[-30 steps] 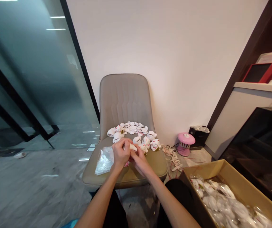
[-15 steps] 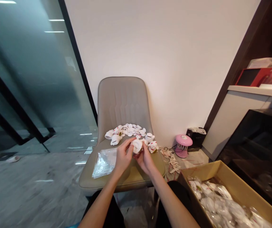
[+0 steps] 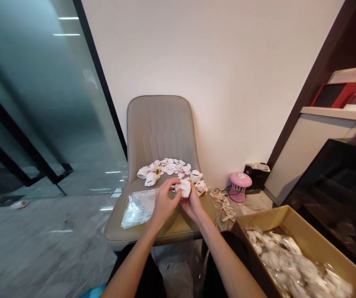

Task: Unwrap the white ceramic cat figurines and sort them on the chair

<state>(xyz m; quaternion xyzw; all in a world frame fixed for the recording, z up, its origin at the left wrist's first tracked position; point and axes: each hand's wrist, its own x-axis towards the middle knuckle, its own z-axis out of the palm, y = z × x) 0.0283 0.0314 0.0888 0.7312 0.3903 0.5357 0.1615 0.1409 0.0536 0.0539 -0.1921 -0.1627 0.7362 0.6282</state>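
Observation:
Both hands hold a white cat-shaped coin bank (image 3: 183,188) over the front half of a chair seat. My left hand (image 3: 166,198) grips it from the left, thumb across its near side. From the right and below, my right hand (image 3: 193,203) wraps its fingers round it. Just beyond lie a coin bank with a slot (image 3: 196,176) and one with red and gold markings (image 3: 200,187). More white coin banks (image 3: 151,179) rest at the left, beside a pile of flat white discs (image 3: 171,165). Clear plastic bags (image 3: 137,209) lie left of my left hand.
The grey-green padded chair (image 3: 161,120) stands against a white wall. At the lower right, a cardboard box (image 3: 263,221) holds several bagged coin banks. A pink lamp-like device (image 3: 240,180) and white strips (image 3: 226,207) are on the floor. A frosted glass door (image 3: 41,103) is at the left.
The coin bank has been turned in my hands and shows more of its smooth white side. Both hands stay on it; the camera view has shifted slightly.

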